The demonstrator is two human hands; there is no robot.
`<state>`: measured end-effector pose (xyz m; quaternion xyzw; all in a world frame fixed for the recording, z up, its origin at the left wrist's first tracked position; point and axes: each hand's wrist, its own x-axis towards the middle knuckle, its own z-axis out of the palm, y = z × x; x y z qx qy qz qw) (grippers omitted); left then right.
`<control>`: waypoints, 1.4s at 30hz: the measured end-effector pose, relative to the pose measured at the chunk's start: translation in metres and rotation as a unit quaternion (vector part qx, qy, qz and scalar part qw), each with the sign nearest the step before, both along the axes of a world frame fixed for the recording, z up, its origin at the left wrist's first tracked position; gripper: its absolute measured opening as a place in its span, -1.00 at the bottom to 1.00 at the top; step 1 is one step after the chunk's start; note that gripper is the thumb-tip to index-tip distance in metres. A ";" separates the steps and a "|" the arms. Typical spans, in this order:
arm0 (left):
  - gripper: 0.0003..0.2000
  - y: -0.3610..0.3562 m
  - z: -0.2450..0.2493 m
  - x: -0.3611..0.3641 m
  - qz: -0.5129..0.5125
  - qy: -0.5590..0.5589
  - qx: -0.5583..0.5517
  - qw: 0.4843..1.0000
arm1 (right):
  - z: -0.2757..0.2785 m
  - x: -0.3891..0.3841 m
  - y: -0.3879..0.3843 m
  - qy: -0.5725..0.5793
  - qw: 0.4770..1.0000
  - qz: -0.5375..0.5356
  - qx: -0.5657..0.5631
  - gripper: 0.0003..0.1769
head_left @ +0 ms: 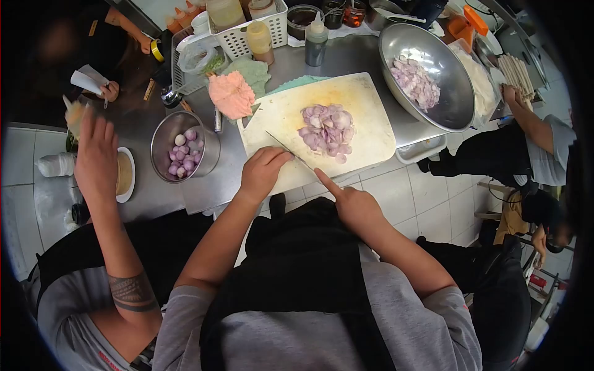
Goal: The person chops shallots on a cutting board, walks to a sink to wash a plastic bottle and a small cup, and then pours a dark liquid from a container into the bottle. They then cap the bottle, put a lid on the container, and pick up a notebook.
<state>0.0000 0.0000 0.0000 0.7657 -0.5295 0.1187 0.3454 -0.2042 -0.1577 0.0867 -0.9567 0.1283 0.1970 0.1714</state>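
A knife [299, 159] lies slantwise over the near edge of the white cutting board [377, 133]. My right hand [357, 209] is closed around its handle, index finger stretched forward along it. Beside the blade, my left hand [265, 173] has its fingers pressed together, the tips at the blade; what they pinch, if anything, is hidden. Just beyond the blade, a pile of sliced shallots [326, 128] rests on the board. Whole peeled shallots [185, 154] fill the bottom of a steel bowl [212, 151] to the left.
A large steel bowl [455, 62] holding more sliced shallots [416, 83] stands at right. Behind the board are an orange cloth [231, 96], a green cloth [250, 75], squeeze bottles [316, 46] and a white basket [272, 31]. A co-worker's raised arm [99, 164] is close on the left.
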 end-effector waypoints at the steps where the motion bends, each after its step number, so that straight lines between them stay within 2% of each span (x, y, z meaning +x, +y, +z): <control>1: -0.78 -0.001 -0.001 0.000 -0.002 -0.002 -0.004 1.000 | 0.007 -0.008 0.001 -0.015 1.000 0.004 0.000 0.02; 2: -0.78 0.000 -0.001 0.000 -0.002 -0.003 -0.008 1.000 | 0.008 -0.011 0.001 -0.029 1.000 0.009 0.000 0.01; 3: -0.78 0.012 0.000 -0.021 -0.001 0.032 0.009 0.999 | 0.016 -0.023 0.012 0.006 1.000 0.009 0.017 0.01; 8: -0.78 0.005 0.000 -0.011 0.001 0.009 -0.008 1.000 | -0.011 0.003 0.008 -0.039 0.999 -0.009 0.002 0.02; 11: -0.77 0.004 -0.001 -0.004 -0.010 0.002 -0.016 1.000 | 0.010 -0.007 0.006 -0.011 1.000 0.007 0.009 0.02; 14: -0.77 0.002 0.000 -0.002 0.001 -0.002 -0.017 1.000 | -0.019 0.008 0.008 -0.059 0.998 -0.007 0.012 0.02; 20: -0.78 0.002 0.001 0.000 -0.007 -0.001 -0.019 1.000 | 0.006 -0.003 0.006 -0.037 0.999 0.010 0.028 0.01; 23: -0.77 0.003 -0.001 -0.002 -0.012 0.025 -0.012 1.000 | -0.025 0.014 0.011 -0.069 0.997 -0.014 0.014 0.03; 27: -0.77 0.003 -0.001 -0.001 -0.013 0.031 -0.008 0.999 | -0.001 0.009 0.008 -0.032 0.999 -0.001 0.025 0.03; 32: -0.76 0.003 0.000 -0.002 -0.017 0.021 -0.013 1.000 | -0.026 0.016 0.012 -0.067 0.997 -0.022 0.037 0.02; 37: -0.81 0.004 -0.001 0.000 -0.009 -0.007 -0.016 1.000 | 0.020 -0.002 0.009 -0.029 0.998 -0.013 0.047 0.01; 42: -0.80 0.004 -0.001 0.000 -0.009 -0.006 -0.011 1.000 | 0.008 -0.004 0.013 -0.022 0.999 -0.012 0.044 0.01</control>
